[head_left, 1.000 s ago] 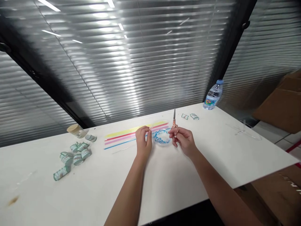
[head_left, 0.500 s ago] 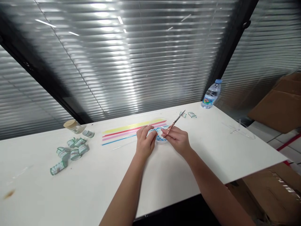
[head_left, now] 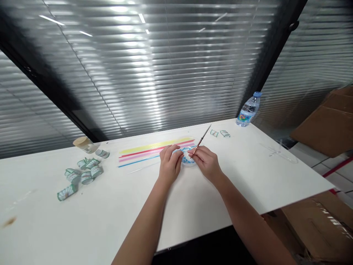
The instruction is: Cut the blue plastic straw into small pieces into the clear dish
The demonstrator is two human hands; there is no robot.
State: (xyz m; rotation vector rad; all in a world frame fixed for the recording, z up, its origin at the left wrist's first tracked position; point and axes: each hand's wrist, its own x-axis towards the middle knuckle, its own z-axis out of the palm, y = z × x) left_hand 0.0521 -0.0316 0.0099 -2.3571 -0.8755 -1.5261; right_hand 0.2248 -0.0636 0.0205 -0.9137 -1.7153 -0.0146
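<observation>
My right hand (head_left: 205, 162) grips copper-coloured scissors (head_left: 202, 139) whose blades point up and to the right. My left hand (head_left: 169, 162) is pinched close beside it, fingers closed on something too small to make out. Both hands hover over a small clear dish (head_left: 188, 158) of blue cut pieces, which they partly hide. Behind the hands lie several long coloured straws (head_left: 154, 149) in yellow, red, pink and blue, side by side on the white table (head_left: 110, 206).
A heap of curled green-and-white labels (head_left: 82, 175) and a small jar with a tan lid (head_left: 82, 144) lie at the left. Two more labels (head_left: 220, 133) and a water bottle (head_left: 248, 109) stand at the far right. Cardboard boxes (head_left: 325, 125) sit beyond the table's right edge.
The scissors tipped from upright to slanting right. Both hands came together over the dish, hiding more of it.
</observation>
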